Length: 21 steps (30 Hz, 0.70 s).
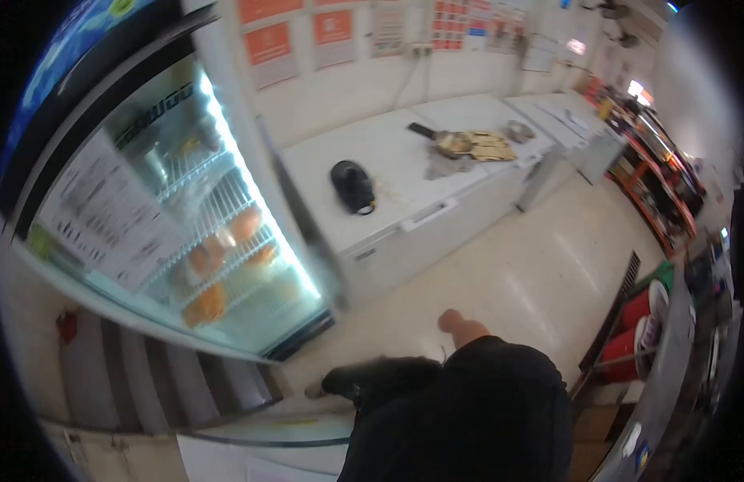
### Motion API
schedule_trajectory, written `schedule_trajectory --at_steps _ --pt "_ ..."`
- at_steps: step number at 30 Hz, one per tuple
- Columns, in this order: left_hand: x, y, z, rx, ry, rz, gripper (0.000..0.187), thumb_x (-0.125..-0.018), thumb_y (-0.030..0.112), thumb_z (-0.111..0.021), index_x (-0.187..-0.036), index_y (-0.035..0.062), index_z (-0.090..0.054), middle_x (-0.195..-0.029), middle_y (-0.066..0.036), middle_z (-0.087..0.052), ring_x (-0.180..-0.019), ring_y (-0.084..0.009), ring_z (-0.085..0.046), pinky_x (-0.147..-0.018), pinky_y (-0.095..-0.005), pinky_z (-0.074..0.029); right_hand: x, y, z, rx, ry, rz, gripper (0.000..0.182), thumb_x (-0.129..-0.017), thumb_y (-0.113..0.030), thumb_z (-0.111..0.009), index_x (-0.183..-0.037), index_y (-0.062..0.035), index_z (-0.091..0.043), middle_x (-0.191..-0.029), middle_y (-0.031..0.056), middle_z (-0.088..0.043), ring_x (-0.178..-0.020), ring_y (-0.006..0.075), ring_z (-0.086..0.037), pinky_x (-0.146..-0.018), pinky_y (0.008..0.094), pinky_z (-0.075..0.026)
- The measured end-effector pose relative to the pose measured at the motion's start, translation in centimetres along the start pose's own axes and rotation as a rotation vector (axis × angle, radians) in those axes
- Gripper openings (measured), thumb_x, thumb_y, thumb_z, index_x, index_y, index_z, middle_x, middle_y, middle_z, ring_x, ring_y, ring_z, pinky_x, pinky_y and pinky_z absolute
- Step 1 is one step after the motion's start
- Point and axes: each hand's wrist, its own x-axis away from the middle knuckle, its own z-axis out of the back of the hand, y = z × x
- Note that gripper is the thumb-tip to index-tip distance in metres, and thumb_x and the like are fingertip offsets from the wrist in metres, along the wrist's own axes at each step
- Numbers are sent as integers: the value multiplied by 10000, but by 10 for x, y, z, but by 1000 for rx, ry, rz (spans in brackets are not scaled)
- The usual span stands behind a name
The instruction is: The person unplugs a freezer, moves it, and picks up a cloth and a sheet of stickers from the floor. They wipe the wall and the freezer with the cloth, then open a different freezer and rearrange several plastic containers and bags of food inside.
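Observation:
My right hand (pixel 451 321) reaches out past a bare forearm and a black sleeve, in front of the pale floor. It is small and blurred, and I cannot make out its fingers or anything in them. Farther left, a small skin-coloured patch at the end of dark cloth appears to be my left hand (pixel 314 390), near the foot of the fridge. Its fingers are hidden too. The nearest large thing is an upright glass-door fridge (pixel 296 257), lit inside, with bagged orange-brown items (pixel 207 305) on wire shelves. A printed sheet (pixel 107 213) covers part of its glass.
A long white chest freezer (pixel 380 177) stands along the wall. On its lid lie a black rounded object (pixel 353 187), a yellowish patterned item (pixel 488 146) and a metal bowl (pixel 520 131). Red buckets (pixel 625 353) stand at right. Steps (pixel 163 373) lie lower left.

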Motion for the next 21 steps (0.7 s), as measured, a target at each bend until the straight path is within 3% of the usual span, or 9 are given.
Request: schedule_trajectory --at_steps 2,4,6,9,10,12,16,18,21 --pt "-12 11 5 31 7 -45 407 -1047 296 -472 -1366 71 -584 -1030 -200 -682 -828 -370 -651 -620 -513 -524 64 -3 25 -139 18 -103 287 -894 -239 -590 -1006 -71 -794 -1056 177 -748 -991 349 -717 -892 465 -564" --pt "-18 17 8 41 11 -77 414 -1047 305 -471 -1368 70 -582 -1044 -201 -677 -846 -372 -647 -629 -518 -523 73 -3 -8 35 -128 72 278 -880 -219 -588 -999 -77 -796 -1045 201 -743 -998 369 -713 -889 473 -568" --pt "-26 21 9 53 15 -97 421 -1046 314 -470 -1370 69 -579 -1058 -202 -672 -863 -374 -643 -639 -522 -522 93 -25 -17 -35 -211 80 230 -839 -182 -601 -919 -85 -794 -967 178 -754 -944 367 -722 -841 460 -585" --pt "-32 20 9 56 16 -115 432 -1045 328 -469 -1373 67 -575 -1080 -203 -665 -889 -378 -638 -654 -528 -521 111 -73 -10 73 -131 329 216 -848 -160 -589 -864 -91 -793 -962 190 -749 -924 353 -720 -823 477 -577" --pt "-34 18 9 57 12 -124 436 -1045 333 -469 -1374 67 -574 -1087 -203 -662 -897 -379 -636 -659 -530 -521 102 -81 -16 66 -131 329 216 -848 -160 -589 -864 -91 -793 -962 190 -749 -924 353 -720 -823 477 -577" --pt "-36 15 7 67 8 -139 443 -1045 342 -468 -1376 66 -571 -1101 -204 -657 -915 -382 -632 -669 -535 -520 77 -94 -23 -198 70 189 210 -848 -169 -595 -835 -83 -786 -964 203 -741 -928 354 -711 -821 499 -564" --pt "-40 13 4 79 8 -158 459 -1044 360 -466 -1379 64 -565 -1130 -206 -647 -949 -386 -625 -689 -543 -518 32 -132 7 -334 200 132 226 -865 -180 -571 -852 -53 -758 -1004 206 -719 -951 360 -686 -817 541 -541" --pt "-41 11 2 86 6 -157 466 -1043 369 -465 -1381 63 -563 -1144 -206 -643 -966 -389 -622 -698 -547 -518 22 -155 18 -381 234 132 231 -871 -186 -565 -860 -43 -746 -1021 210 -707 -962 368 -674 -819 549 -533" --pt "-41 9 2 87 -9 -160 479 -1043 383 -464 -1384 61 -559 -1166 -208 -635 -992 -392 -616 -713 -554 -516 45 -186 47 -449 234 316 236 -883 -171 -550 -934 -19 -724 -1052 223 -681 -975 381 -653 -838 564 -515"
